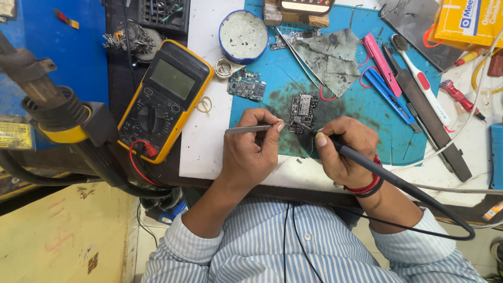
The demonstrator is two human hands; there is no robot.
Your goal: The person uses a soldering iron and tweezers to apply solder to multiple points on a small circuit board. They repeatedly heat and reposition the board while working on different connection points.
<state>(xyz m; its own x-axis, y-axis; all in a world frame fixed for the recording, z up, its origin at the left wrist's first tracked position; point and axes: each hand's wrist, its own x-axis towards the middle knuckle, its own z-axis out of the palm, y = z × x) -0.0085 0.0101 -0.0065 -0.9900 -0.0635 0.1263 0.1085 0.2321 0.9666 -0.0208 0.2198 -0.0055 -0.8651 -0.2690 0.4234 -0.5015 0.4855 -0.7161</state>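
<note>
the left hand gripped tweezers, the right hand gripped a soldering iron; the soldering step on the circuit board at 12 o'clock seemed to call for a steady tip.

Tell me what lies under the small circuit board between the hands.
The circuit board rests on a blue work mat, darkly stained around it. The soldering iron in the right hand reaches it. The mat directly beneath the board is covered.
</note>
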